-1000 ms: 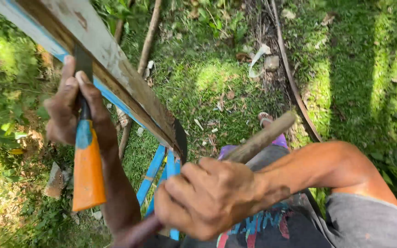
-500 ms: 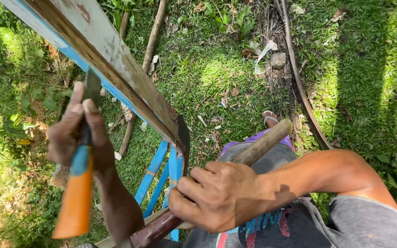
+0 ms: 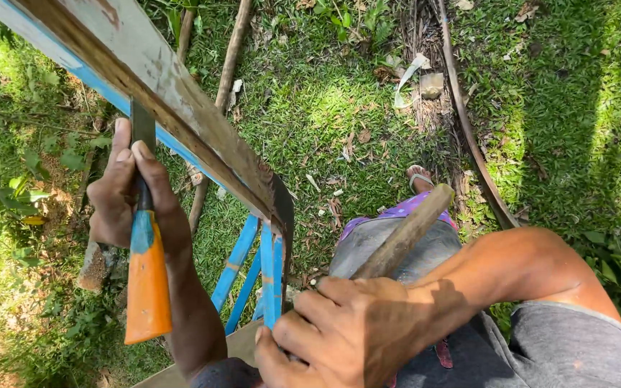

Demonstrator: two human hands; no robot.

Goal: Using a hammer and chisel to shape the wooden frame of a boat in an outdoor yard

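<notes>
A long weathered board (image 3: 159, 93) with a blue painted edge runs from the upper left down to the middle. My left hand (image 3: 127, 190) grips a tool with an orange and blue handle (image 3: 146, 276); its dark metal shaft (image 3: 141, 126) goes up behind the board. My right hand (image 3: 346, 334) is closed around a wooden handle (image 3: 405, 233) that points up to the right. A dark curved blade (image 3: 284, 230) stands against the board's lower end. How the blade joins the handle is hidden by my hand.
Blue wooden slats (image 3: 256, 276) hang below the board. Grass covers the ground, with thin poles (image 3: 228, 61), a curved dark strip (image 3: 468, 136) and pale litter (image 3: 415, 75). My sandalled foot (image 3: 420, 176) shows below. Leafy plants line the left and right edges.
My left hand has slid up the orange-handled tool towards the board. My right hand has moved lower and nearer the camera, and the view has shifted slightly.
</notes>
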